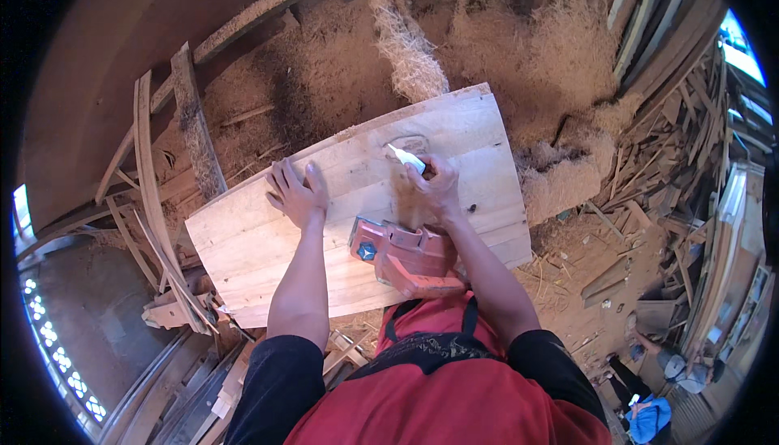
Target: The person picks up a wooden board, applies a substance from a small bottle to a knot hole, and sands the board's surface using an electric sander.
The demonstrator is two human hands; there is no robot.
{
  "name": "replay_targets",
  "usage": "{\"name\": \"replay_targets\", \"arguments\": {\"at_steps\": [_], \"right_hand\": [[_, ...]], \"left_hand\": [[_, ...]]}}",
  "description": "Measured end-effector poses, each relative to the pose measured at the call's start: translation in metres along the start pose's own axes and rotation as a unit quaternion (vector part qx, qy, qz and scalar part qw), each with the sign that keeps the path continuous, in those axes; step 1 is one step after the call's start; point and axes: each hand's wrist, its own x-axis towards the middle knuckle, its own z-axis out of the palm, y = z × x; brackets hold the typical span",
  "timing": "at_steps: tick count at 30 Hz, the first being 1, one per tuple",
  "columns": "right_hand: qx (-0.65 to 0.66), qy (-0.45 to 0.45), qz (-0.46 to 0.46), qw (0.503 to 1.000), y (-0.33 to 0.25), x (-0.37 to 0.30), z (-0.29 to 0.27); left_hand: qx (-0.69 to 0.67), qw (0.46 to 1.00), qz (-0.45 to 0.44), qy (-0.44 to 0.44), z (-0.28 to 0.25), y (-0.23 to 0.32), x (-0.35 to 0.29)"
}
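Note:
A wide panel of pale joined wood (243, 238) lies in front of me, slightly tilted in view. Flat on its left part rests my left hand (300, 195), fingers spread near the far edge. My right hand (441, 185) grips a small white squeeze bottle (410, 160) with a pointed nozzle. The nozzle tip points up and left, close to a dark-outlined knot (412, 143) in the wood; whether it touches the surface I cannot tell. A red power planer (414, 254) with a blue knob sits on the panel's near side, between my forearms.
Wood shavings (406, 51) cover the ground and a beam beyond the panel. Upright strips of timber (195, 120) stand at left. Stacked offcuts (673, 145) fill the right side. Another person (649, 396) is at the lower right.

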Motion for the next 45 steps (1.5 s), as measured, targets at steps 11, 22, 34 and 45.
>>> {"name": "replay_targets", "arguments": {"at_steps": [11,22,34,45], "right_hand": [[0.018,-0.032,0.064,0.997,-0.001,0.002,0.001],[0.008,-0.041,0.053,0.998,-0.011,0.002,0.000],[-0.008,-0.029,0.032,0.999,-0.008,0.002,0.002],[-0.008,-0.033,0.029,0.999,-0.004,0.003,0.002]], "left_hand": [[0.012,1.000,0.002,0.014,0.003,-0.001,0.000],[-0.008,1.000,0.005,0.016,0.002,-0.001,0.000],[0.000,1.000,0.005,0.006,0.000,0.001,0.000],[-0.003,1.000,0.009,0.011,-0.001,0.002,-0.001]]}}
